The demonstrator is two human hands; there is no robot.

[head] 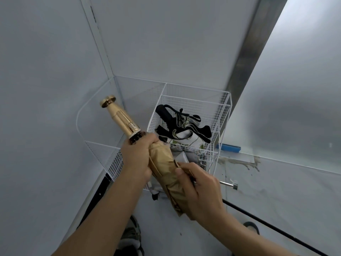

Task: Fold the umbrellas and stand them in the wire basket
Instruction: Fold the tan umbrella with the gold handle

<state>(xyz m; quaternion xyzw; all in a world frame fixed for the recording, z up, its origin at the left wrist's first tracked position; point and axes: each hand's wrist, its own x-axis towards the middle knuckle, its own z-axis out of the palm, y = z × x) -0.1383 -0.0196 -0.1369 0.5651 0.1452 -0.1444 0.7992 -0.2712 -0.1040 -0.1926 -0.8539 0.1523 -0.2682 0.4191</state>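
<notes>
The gold umbrella [160, 161] sits in the middle of the frame, folded and held at a slant by both hands. Its shiny gold handle points to the upper left and the canopy end points down toward the lower right. The left hand [136, 157] is wrapped around the gathered gold fabric just below the handle, fingers curled tight round it. The right hand [202, 191] holds the lower part of the canopy, and its thumb and forefinger pinch a narrow strap [177, 163] that lies against the fabric. The two hands are close together on the same umbrella, apart from each other by a short stretch of cloth.

Just behind the hands, centre right of the frame, the white wire basket [228, 101] stands on the floor in the corner of two pale walls. Inside it a second umbrella [184, 131] is already in place, with a black handle uppermost, white patterned fabric and black edging that hangs loose. The gold umbrella is above and in front of the basket, not in it.

To the left of the basket a white wire rack [103, 154] runs along the wall. A blue object [229, 147] lies on the floor at the foot of the right wall, and a short metal rod [228, 185] shows just beside the right hand. A thin black pole [276, 230] crosses the lower right. Two shoes [131, 235] show at the bottom edge.
</notes>
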